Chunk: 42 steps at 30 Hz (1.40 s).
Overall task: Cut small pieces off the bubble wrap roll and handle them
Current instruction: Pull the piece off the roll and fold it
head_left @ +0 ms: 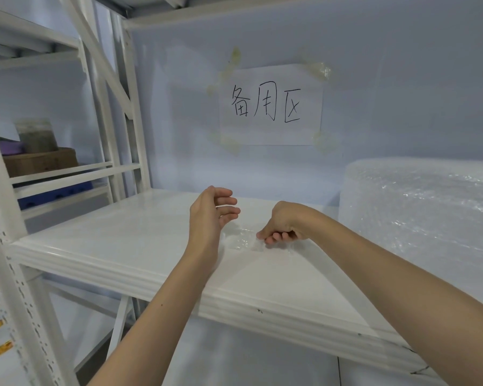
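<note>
A big bubble wrap roll [424, 215] stands on the right end of the white shelf [129, 246]. A small clear bubble wrap piece [241, 237] lies flat on the shelf between my hands. My right hand [283, 228] is curled with its fingertips pinching the piece's right edge against the shelf. My left hand [211, 211] hovers just left of the piece, fingers apart and slightly bent, holding nothing.
A paper sign [271, 105] with handwriting is taped to the back wall. At left, white rack uprights [117, 112] separate a neighbouring shelf holding a cardboard box [39, 161], a jar and a blue object. The shelf's front lip runs diagonally below my forearms.
</note>
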Tool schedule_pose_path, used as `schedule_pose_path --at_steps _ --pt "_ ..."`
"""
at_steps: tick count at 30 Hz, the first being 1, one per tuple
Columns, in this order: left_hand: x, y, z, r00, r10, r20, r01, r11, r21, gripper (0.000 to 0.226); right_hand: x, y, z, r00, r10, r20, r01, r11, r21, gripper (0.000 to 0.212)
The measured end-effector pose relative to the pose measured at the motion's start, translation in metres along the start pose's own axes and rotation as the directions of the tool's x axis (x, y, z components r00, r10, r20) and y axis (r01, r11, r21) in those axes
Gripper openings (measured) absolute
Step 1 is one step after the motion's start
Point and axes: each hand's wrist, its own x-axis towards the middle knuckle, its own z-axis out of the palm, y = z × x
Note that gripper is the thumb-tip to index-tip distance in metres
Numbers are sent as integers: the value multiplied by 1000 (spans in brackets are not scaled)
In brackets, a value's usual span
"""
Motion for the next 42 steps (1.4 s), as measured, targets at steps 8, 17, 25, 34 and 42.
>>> schedule_pose_path --at_steps 8,17,25,34,42 --pt "0 0 0 1000 4 4 -4 1000 3 34 0 2 -3 1000 -3 -6 3 1000 -7 29" --pt "0 1 1 1000 2 3 -2 1000 6 33 -2 2 1 999 -46 -10 46 997 56 26" --pt "-1 1 1 1000 3 -5 -3 1000 3 34 -16 -4 -8 999 -34 -35 38 993 111 21" --pt "-2 3 1 1000 -1 -10 1 1000 -12 34 -54 18 -27 806 -309 -505 281 950 -133 32" --pt "-4 2 3 1000 3 7 -4 999 54 33 -48 52 9 850 -324 -415 169 915 -367 43"
